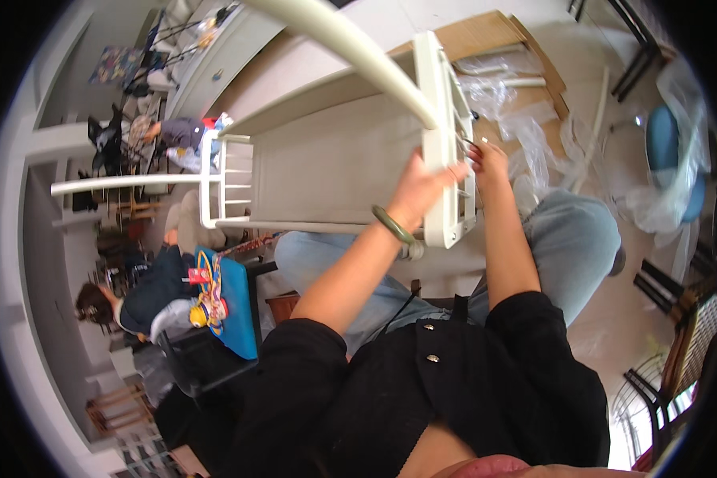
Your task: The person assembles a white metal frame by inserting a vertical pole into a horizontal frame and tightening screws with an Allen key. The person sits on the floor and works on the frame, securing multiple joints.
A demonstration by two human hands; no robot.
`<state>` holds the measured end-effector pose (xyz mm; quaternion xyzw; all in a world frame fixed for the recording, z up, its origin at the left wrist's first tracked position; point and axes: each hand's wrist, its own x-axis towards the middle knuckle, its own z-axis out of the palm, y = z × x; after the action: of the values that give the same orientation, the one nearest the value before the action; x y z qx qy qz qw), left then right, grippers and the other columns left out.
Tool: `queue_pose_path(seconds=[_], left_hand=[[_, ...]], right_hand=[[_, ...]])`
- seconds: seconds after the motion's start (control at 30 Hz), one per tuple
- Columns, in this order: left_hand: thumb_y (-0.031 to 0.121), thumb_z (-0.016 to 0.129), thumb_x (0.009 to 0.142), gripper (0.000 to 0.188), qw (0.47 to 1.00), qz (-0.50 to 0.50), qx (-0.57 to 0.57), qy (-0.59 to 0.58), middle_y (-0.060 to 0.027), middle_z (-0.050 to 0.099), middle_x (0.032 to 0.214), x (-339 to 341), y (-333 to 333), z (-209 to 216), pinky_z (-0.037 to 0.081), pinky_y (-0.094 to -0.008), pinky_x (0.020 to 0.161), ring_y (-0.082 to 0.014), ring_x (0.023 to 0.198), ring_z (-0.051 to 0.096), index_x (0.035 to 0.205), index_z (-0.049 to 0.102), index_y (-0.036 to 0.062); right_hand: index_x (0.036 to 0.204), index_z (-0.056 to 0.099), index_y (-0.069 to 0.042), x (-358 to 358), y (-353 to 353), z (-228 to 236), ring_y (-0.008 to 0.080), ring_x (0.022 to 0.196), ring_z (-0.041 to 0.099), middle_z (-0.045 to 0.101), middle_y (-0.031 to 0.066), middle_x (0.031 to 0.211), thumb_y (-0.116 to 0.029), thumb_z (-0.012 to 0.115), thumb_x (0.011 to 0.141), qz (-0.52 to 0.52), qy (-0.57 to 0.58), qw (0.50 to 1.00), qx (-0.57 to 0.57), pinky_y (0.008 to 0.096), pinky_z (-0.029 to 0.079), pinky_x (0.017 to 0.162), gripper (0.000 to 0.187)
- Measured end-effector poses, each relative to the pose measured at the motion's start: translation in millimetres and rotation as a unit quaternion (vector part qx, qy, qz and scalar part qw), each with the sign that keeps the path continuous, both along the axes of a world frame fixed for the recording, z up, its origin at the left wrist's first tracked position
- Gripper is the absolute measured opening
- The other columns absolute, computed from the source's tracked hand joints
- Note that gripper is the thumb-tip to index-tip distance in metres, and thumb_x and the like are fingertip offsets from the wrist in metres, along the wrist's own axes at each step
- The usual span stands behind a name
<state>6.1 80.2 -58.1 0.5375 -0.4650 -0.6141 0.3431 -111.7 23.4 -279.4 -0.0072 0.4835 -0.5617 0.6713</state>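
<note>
A white frame with a beige panel (327, 151) lies on its side in front of me, with white slotted end pieces and long white tubes (350, 40) sticking out. My left hand (424, 190), a green bangle on its wrist, grips the edge of the nearer white end piece (436, 215); its fingers are slightly blurred. On the outer side of that same end piece, my right hand (490, 161) has its fingers pinched together beside the slots. A thin dark bit shows at those fingertips, too small to name.
Flattened cardboard (494, 36) and clear plastic wrap (526, 131) lie on the floor beyond my right hand. A blue-seated stool (663, 135) partly under plastic stands at right. To the left, a blue chair (239, 307) bears a yellow toy; people sit farther off.
</note>
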Motion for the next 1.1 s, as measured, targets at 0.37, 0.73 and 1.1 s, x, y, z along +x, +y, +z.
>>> queue_pose_path(seconds=[0.37,0.73,1.1], left_hand=[[0.013,0.06,0.065,0.023,0.96,0.05,-0.198,-0.19,-0.0225,0.061,0.067,-5.7,16.5,-0.7,0.049,-0.0388,0.066,-0.0302,0.063,0.061,0.075,0.06,-0.007],[0.014,0.059,0.064,0.022,0.969,-0.069,-0.206,-0.115,-0.0213,0.052,0.054,-8.0,10.5,134.2,0.045,-0.0402,0.051,-0.0291,0.049,0.053,0.059,0.053,-0.0065],[0.012,0.067,0.078,0.034,0.997,-0.041,-0.018,-0.063,-0.0074,0.06,0.082,45.9,50.6,188.9,0.053,-0.028,0.058,-0.0153,0.065,0.061,0.104,0.05,-0.0023]], right_hand=[[0.107,0.053,-0.012,-6.2,18.4,24.9,0.0124,0.06,0.054,0.056,0.003,0.072,-0.011,0.053,0.094,-0.067,-0.039,0.994,-0.073,0.0245,0.043,0.048,0.012],[0.107,0.057,-0.005,-31.7,46.0,180.5,0.0072,0.084,0.052,0.059,0.0007,0.092,-0.015,0.052,0.098,0.023,0.229,0.93,-0.286,0.022,0.042,0.075,0.015],[0.102,0.059,-0.004,32.6,73.0,235.3,0.0102,0.076,0.055,0.062,0.003,0.089,-0.019,0.049,0.099,0.036,0.132,0.924,-0.358,0.0252,0.045,0.067,0.018]])
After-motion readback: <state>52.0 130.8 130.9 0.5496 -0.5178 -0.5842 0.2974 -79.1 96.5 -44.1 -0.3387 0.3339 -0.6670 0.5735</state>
